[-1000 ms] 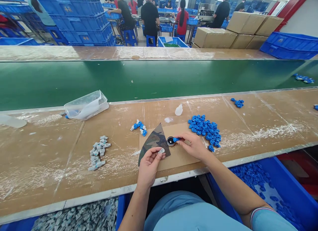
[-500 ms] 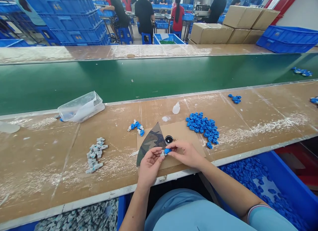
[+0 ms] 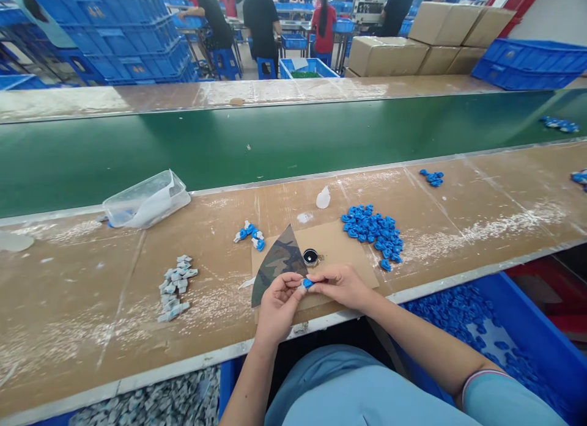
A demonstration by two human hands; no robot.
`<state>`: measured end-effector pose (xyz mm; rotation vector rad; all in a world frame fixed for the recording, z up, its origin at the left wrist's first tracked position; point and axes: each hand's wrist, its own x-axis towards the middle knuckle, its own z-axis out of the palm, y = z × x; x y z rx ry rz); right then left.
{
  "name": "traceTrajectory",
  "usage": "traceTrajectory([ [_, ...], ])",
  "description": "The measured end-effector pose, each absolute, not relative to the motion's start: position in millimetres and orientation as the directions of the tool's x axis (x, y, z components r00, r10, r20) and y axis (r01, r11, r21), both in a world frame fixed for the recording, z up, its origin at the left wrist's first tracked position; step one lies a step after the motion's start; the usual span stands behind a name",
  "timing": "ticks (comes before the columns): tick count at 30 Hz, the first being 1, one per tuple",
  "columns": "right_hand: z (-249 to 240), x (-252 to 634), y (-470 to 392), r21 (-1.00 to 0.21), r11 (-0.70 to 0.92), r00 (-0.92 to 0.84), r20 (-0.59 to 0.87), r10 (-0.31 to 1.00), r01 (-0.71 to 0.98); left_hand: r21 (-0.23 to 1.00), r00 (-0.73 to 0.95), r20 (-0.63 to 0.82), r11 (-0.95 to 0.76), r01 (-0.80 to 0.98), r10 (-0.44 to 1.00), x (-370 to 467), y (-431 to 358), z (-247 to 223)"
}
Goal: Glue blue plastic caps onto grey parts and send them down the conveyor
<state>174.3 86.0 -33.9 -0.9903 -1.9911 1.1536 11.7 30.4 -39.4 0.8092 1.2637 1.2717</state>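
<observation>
My left hand (image 3: 280, 302) and my right hand (image 3: 345, 286) meet at the near edge of a cardboard sheet (image 3: 330, 236). Between their fingertips is a small blue piece (image 3: 307, 283), pinched from the right; a whitish bit at its left end is mostly hidden by my left fingers. Just beyond lie a round black-topped container (image 3: 310, 257) and a dark camouflage-patterned sheet (image 3: 277, 261). Blue pieces (image 3: 373, 230) are heaped at the right. Grey-white pieces (image 3: 177, 285) lie on the left, and several blue-and-white pieces (image 3: 250, 233) sit nearer the middle.
A clear plastic box (image 3: 147, 200) stands at the left by the green belt (image 3: 247, 145). Below the table edge are a bin of blue pieces (image 3: 449, 316) and a heap of grey pieces (image 3: 156, 401). Stacked blue crates (image 3: 123, 32), cartons (image 3: 387, 56) and seated people are beyond the belt.
My fingertips have drawn closer together around the blue piece, and less of its whitish end shows. The view has shifted slightly.
</observation>
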Motion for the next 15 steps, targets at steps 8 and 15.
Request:
traceTrajectory([
  [8, -18.0, 224.5, 86.3, -0.712, 0.478, -0.403, 0.291, 0.868, 0.515, 0.989, -0.337, -0.148, 0.135, -0.062, 0.93, -8.1, 43.6, -35.6],
  [15, -13.8, 303.4, 87.4, -0.558, 0.204, -0.116, 0.189, 0.975, 0.804, 0.992, -0.565, -0.058, 0.109, 0.056, 0.823, -49.1, 81.2, -50.6],
])
